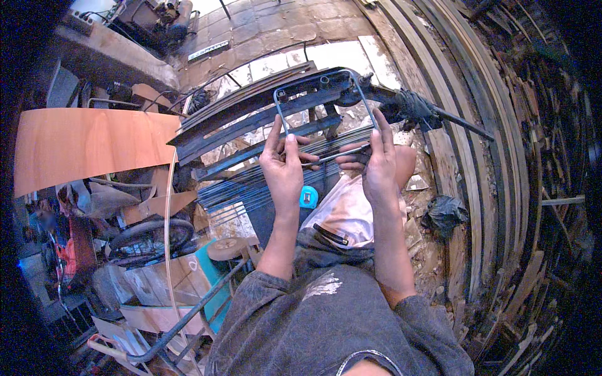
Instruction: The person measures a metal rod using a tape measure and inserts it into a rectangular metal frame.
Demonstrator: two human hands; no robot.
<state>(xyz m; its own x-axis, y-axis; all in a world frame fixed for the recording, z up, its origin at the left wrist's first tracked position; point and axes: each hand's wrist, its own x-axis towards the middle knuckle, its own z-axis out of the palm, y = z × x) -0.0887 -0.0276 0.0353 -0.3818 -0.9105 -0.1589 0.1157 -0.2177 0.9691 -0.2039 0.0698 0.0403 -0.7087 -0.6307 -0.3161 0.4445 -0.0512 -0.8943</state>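
Several long timber planks (483, 144) right of the dark steel bench (235, 125); paved ground (269, 28) beyond it, cluttered workshop all around. Orange-brown panel (94, 147) left of bench, bundled thin rods (232, 188) along its near side. Just above bench: bent rod (364, 97), one leg pinched in left hand (283, 166), other in right hand (379, 169), probably spread for balance and a clear view. Lower bar joined or separate, can't tell. Turquoise tape measure (308, 197) near side of bench, likely for easy reach.

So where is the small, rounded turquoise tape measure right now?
In the head view, the small, rounded turquoise tape measure is near the centre, just below and right of the left hand, beside the pale pinkish cloth.
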